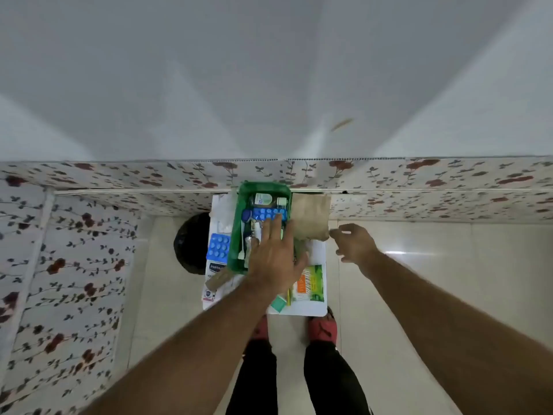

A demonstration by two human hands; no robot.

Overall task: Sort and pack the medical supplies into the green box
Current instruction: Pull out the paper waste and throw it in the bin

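My left hand (273,256) lies flat and spread over the green box (236,235), fingers on the blue blister (266,213) inside, gripping nothing; my right hand (353,242) hovers half-open and empty beside the brown bag (309,217). The box sits on the small white table (317,253), a bottle (263,200) at its far end; another blister (218,246) and a green packet (311,283) wait outside it. I judge this a settling press; I should push evenly, keep items flat, then fetch the packet.
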